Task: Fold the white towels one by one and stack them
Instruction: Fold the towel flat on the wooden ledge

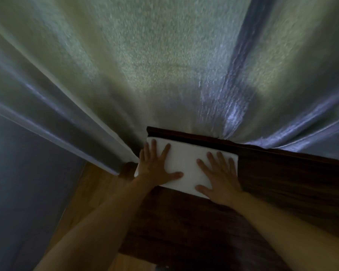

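A folded white towel (186, 159) lies at the far left corner of a dark wooden table (282, 182). My left hand (155, 165) lies flat on the towel's left end, fingers spread and straight. On the towel's right end my right hand (217, 178) presses down flat, its fingers also spread. Both forearms reach in from the bottom of the view. Whether the towel is one piece or a stack of folded ones I cannot tell.
A pale curtain (164, 65) hangs in folds right behind the table and fills the upper view. Light wooden floor (90, 194) shows to the left of the table, with a bluish wall (24, 173) at far left.
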